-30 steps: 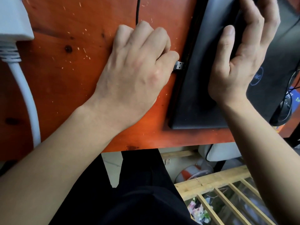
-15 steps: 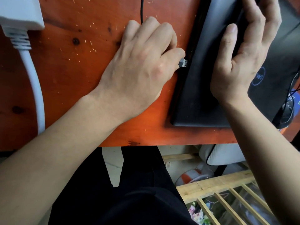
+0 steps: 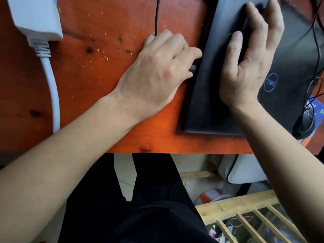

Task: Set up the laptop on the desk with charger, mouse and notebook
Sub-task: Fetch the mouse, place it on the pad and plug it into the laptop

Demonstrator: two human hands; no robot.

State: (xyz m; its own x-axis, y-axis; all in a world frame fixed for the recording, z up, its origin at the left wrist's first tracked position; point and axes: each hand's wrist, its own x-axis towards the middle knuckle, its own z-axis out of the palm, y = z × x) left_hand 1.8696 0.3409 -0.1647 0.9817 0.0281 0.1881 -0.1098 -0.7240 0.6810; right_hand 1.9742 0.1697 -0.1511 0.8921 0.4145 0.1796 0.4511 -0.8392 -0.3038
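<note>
White block (image 3: 35,18): lies at the far left corner of the desk (image 3: 98,81), a ribbed collar on its near end
White cord (image 3: 52,88): runs from that collar toward the near desk edge, well apart from both hands
Black cable (image 3: 156,14): comes straight down from the top of the view and goes under the fingers of the left hand
Left hand (image 3: 157,72): lies knuckles up on the bare wood just left of the laptop, thumb and forefinger pinched round the plug, the other fingers curled
Plug (image 3: 192,69): a short grey end showing past the thumb, touching the laptop's left edge; whether it is seated in a port I cannot tell
Laptop (image 3: 206,99): black, lid closed, logo up, lying skewed on the right half of the desk with its near corner close to the desk edge
Right hand (image 3: 249,62): rests on the lid, fingers spread and nearly straight, holding nothing, thumb toward the left edge
Thin black wires (image 3: 316,32): trail down the right edge over the lid's far side
Wooden slatted frame (image 3: 245,209): below the desk at the lower right; what lies beneath its slats is too blurred to name
Dark trousers (image 3: 140,207): fill the lower middle, under the desk edge
</note>
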